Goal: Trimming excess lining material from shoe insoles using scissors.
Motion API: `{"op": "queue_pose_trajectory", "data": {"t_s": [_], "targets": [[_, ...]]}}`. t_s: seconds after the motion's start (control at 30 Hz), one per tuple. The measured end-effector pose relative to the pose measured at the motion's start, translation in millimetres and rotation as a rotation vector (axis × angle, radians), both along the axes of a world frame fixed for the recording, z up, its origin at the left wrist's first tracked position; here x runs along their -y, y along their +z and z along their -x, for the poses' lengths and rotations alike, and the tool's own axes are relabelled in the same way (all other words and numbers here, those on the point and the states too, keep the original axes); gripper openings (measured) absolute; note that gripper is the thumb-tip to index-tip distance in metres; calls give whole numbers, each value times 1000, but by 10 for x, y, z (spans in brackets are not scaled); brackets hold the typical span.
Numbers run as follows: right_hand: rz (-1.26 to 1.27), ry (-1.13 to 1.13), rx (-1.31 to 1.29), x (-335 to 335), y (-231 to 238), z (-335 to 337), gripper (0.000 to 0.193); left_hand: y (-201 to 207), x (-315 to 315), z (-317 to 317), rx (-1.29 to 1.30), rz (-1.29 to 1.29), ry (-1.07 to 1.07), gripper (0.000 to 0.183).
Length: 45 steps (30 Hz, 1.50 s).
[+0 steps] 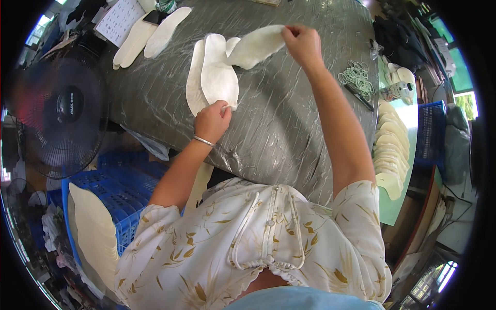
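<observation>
Cream-white shoe insoles lie in a loose fan on the plastic-covered table in front of me. My left hand [212, 122] pinches the near end of the top insole [219, 77], which overlaps another insole [195, 82] on its left. Off to the right, my right hand [303, 45] grips the tip of a separate insole [261, 45]. That one is raised and tilted, its other end reaching back over the pile. Part of a further insole shows behind it. Both hands are closed.
A fan [67, 103] stands at the left, above blue crates [111, 194] with stacked insoles. More insoles [168, 32] lie at the table's far left. Rubber bands [358, 77] and a black pen [359, 97] rest by the right edge, near a row of insoles [391, 150].
</observation>
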State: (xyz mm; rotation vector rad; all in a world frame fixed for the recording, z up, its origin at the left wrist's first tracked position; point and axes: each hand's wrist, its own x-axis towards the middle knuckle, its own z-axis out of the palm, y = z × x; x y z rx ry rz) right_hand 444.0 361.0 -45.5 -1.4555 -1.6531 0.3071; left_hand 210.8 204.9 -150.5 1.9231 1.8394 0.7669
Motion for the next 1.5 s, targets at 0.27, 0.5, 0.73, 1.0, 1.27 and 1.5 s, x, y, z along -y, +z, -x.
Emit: {"op": "queue_pose_trajectory", "data": {"t_s": [0.27, 0.5, 0.73, 1.0, 1.27, 1.5], "targets": [[-387, -62, 403, -887, 1396, -174, 20, 20, -54, 13, -144, 81, 26, 21], [-497, 45, 523, -57, 1578, -355, 19, 91, -373, -28, -221, -16, 36, 19], [-233, 189, 535, 1909, 208, -961, 12, 147, -507, 92, -106, 4, 42, 50], [233, -186, 161, 3384, -587, -1862, 24, 65, -20, -471, 138, -138, -208, 58], [844, -366, -568, 3382, -618, -1808, 23, 51, -680, -991, 466, 639, -139, 28], [871, -185, -684, 3133, -642, -1869, 21, 239, -165, -383, 701, 843, -19, 23]]}}
